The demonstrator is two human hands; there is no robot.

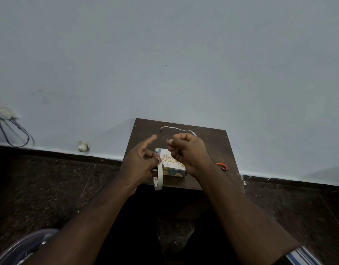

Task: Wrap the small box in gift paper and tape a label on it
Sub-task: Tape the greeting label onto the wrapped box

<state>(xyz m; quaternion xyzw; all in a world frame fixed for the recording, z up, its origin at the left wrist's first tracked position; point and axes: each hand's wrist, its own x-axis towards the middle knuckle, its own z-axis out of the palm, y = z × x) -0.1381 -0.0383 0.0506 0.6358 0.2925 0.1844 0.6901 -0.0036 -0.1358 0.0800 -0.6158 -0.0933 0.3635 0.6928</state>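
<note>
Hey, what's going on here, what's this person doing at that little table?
A person is wrapping a gift at a small dark table. The wrapped box, printed "Happy Birthday", sits on the table between the hands. The left hand grips a roll of tape, and the right hand pinches what looks like the tape's pulled end. A white strip and an orange-handled tool lie on the table.

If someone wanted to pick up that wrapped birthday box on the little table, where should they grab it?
Probably across the wrapped box's two short ends, coming from above: it lies flat on the table, so its sides offer parallel faces for a grip. The left hand and tape roll crowd its left end.
</note>
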